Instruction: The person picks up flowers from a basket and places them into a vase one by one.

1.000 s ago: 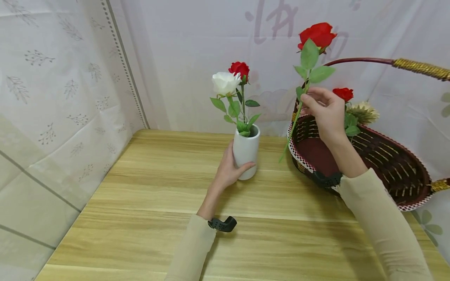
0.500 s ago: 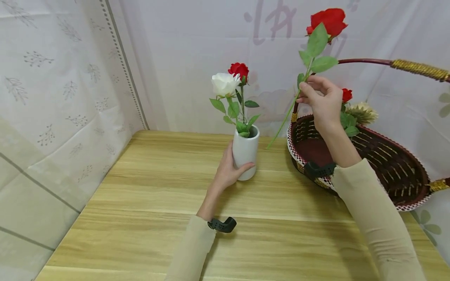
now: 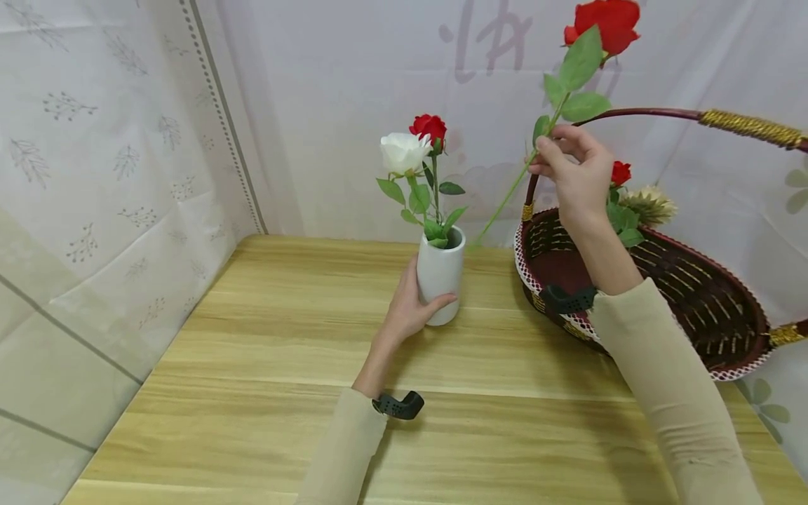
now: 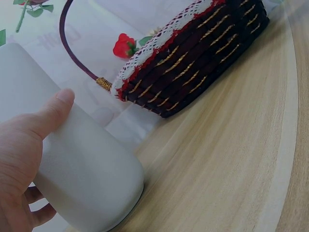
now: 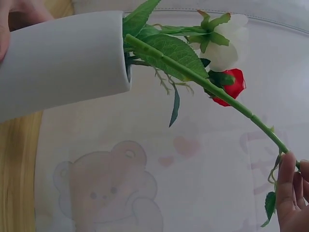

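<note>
A white vase [image 3: 440,277] stands upright on the wooden table, and my left hand [image 3: 409,301] grips its lower body, thumb across the front. In it are a white rose [image 3: 404,151] and a red rose [image 3: 429,132], leaves at the mouth. My right hand [image 3: 582,175] pinches the green stem of a large red rose [image 3: 606,31] between thumb and fingers. That rose leans, its bloom up to the right and its stem end down to the left, right of the vase. In the right wrist view the bare stem [image 5: 207,84] overlaps the vase's leaves near the mouth.
A dark woven basket [image 3: 726,294] with a lace-trimmed rim and a tall arched handle [image 3: 751,128] stands at the right, under my right forearm. Inside it lie a small red rose [image 3: 621,172] and a pale dried-looking flower [image 3: 649,205]. A patterned curtain [image 3: 113,168] hangs at the left.
My right hand has risen slightly and moved left with the red rose, whose stem end has swung left toward the vase and whose bloom has moved up and right. The left hand stays on the vase.
</note>
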Demonstrator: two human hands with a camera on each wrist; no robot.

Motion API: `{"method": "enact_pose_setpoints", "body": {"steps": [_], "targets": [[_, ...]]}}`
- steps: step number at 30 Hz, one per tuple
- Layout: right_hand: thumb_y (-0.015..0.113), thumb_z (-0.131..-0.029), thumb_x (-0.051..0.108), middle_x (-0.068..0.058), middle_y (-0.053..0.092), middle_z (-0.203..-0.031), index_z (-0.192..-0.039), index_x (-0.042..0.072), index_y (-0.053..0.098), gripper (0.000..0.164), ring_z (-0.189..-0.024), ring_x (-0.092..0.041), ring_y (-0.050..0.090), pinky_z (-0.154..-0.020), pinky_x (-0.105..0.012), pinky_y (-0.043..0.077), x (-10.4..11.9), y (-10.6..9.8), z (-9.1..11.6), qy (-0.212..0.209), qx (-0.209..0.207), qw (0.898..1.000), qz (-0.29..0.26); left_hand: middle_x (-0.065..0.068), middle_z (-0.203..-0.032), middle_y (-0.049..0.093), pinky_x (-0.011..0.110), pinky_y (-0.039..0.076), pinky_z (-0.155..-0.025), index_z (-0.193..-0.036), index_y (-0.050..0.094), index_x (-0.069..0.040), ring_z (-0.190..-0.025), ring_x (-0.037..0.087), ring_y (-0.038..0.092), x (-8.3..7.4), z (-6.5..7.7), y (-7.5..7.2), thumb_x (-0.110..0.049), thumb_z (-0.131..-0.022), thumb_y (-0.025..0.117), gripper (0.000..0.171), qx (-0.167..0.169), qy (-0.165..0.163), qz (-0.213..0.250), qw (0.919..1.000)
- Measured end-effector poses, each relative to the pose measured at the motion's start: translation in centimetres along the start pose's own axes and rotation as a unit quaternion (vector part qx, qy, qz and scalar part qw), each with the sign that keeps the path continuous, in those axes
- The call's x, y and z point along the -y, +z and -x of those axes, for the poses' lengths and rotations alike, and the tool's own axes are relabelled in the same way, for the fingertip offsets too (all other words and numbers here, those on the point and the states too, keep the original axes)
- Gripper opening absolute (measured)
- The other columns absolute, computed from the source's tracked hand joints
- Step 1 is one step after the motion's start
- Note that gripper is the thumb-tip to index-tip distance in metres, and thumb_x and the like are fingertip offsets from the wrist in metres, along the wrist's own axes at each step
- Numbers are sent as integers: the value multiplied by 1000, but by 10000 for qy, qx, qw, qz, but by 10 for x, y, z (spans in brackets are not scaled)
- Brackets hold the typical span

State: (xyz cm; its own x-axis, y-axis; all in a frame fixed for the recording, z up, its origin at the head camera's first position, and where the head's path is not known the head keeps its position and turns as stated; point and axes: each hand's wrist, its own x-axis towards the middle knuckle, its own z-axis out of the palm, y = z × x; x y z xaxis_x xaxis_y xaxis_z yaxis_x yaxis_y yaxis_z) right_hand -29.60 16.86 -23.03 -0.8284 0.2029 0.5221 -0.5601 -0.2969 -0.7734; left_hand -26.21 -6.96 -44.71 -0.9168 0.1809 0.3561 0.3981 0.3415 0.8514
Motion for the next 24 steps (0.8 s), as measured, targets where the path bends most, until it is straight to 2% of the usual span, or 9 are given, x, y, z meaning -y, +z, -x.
{"method": "enact_pose_setpoints", "body": {"steps": [12, 24], "targets": [[76, -86, -2, -14, 61, -83, -105, -7, 67, 22, -69, -23, 66, -67, -29, 59, -8, 6, -1, -223, -345, 9991, 110, 7, -144, 44, 47, 44, -102, -158, 21, -21, -127, 23, 47, 3, 2, 0, -39, -85, 83, 99, -23, -99, -38, 9999], [74, -88, -3, -14, 61, -85, -107, -7, 67, 21, -67, -22, 67, -68, -29, 59, -24, 14, 3, -277, -51, 9988, 389, 7, -144, 44, 47, 44, -103, -158, 21, -20, -127, 23, 47, 2, 1, 1, -38, -84, 84, 98, -19, -90, -6, 10000]]}}
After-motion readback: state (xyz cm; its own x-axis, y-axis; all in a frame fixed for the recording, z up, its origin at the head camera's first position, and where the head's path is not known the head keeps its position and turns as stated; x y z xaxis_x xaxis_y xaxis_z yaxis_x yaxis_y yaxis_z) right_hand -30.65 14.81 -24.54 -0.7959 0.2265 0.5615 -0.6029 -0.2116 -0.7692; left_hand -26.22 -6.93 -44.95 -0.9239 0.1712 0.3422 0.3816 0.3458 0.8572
